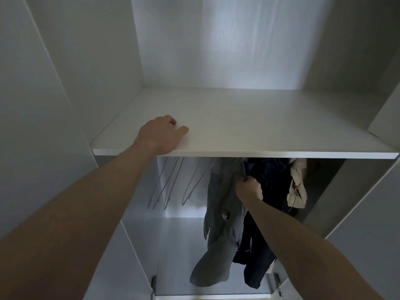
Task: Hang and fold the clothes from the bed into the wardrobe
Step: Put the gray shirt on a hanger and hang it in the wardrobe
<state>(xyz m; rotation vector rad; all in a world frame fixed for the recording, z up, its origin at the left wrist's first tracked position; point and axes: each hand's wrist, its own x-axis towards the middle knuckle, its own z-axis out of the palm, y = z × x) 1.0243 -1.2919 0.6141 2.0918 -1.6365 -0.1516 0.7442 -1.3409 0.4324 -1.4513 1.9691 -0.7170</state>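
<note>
I look into an open white wardrobe. My left hand [161, 133] rests on the front edge of the bare upper shelf [259, 126], fingers curled down onto the board. Below the shelf, my right hand [249, 187] grips the upper part of a grey garment [220, 224] that hangs down long. Right beside it hangs a dark navy garment [270, 191], and further right a beige garment [297, 187]. The rail and the hanger hooks are hidden by the shelf.
Several empty wire hangers [171, 182] hang to the left of the clothes. White side panels [65, 105] enclose the space. Door hinges [153, 282] sit low at the compartment's front corners, with open doors on both sides.
</note>
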